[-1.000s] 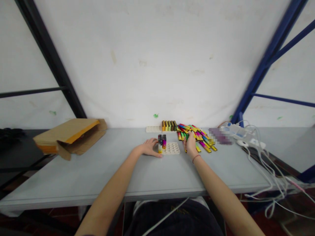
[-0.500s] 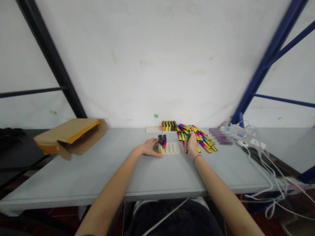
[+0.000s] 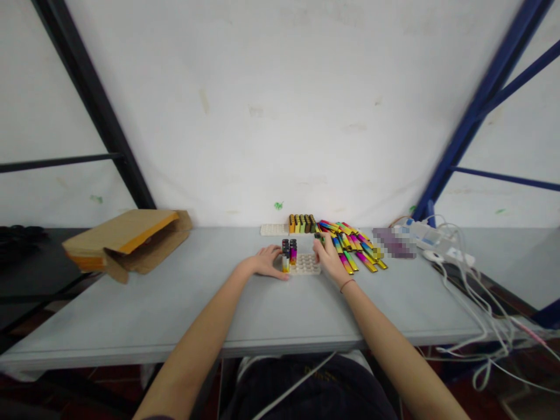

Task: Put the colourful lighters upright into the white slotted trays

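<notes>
My left hand [image 3: 266, 262] curves around the left end of a white tray with round holes [image 3: 307, 265], thumb at its front edge and fingers at its back. Several small lighters with dark tops [image 3: 286, 256] stand upright in the tray's left part, beside those fingers. Over the tray's right end, my right hand [image 3: 327, 255] pinches a lighter with a dark green top [image 3: 321, 237]; its lower part is hidden by the fingers. Just right of this hand lies a loose pile of shiny, rainbow-coloured lighters [image 3: 350, 240].
Against the wall, several upright lighters [image 3: 301, 223] stand beside a second white tray [image 3: 274, 229]. An opened brown cardboard package [image 3: 131, 239] lies at the left. Power strips [image 3: 437, 239] and tangled white cables [image 3: 472, 297] occupy the right side of the table [image 3: 196, 326].
My right hand has moved left from the pile to the tray's right end, carrying the lighter. My left hand stays in place.
</notes>
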Action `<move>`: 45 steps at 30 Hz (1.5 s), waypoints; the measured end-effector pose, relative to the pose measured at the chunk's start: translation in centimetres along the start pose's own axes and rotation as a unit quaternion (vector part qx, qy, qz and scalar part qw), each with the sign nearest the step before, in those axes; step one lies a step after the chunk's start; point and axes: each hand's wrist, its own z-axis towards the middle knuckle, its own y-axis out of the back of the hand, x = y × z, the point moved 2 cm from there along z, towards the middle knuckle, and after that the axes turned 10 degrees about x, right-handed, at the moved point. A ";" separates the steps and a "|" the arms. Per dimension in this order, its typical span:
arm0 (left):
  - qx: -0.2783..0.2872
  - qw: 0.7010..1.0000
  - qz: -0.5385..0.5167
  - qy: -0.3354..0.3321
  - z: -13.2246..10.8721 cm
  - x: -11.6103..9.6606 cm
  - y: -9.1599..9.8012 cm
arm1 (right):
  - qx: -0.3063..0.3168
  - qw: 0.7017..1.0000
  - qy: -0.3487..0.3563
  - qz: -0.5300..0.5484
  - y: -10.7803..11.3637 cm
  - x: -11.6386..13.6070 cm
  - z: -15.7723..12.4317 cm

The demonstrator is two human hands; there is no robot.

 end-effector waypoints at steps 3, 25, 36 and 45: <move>-0.001 1.000 0.002 -0.001 0.0 0.1 -0.1 | 0.034 0.995 0.084 -0.046 -0.5 1.2 -0.2; -0.001 1.000 0.007 0.003 0.2 0.1 -0.2 | -0.003 0.946 0.095 -0.309 -0.8 1.9 -0.5; 0.009 1.000 0.001 0.009 0.1 0.1 -0.1 | -0.032 0.855 -0.224 -0.467 2.5 -0.1 -0.4; 0.011 1.000 0.016 0.008 0.1 0.2 -0.1 | 0.033 0.808 -0.215 -0.548 1.7 -0.2 -0.6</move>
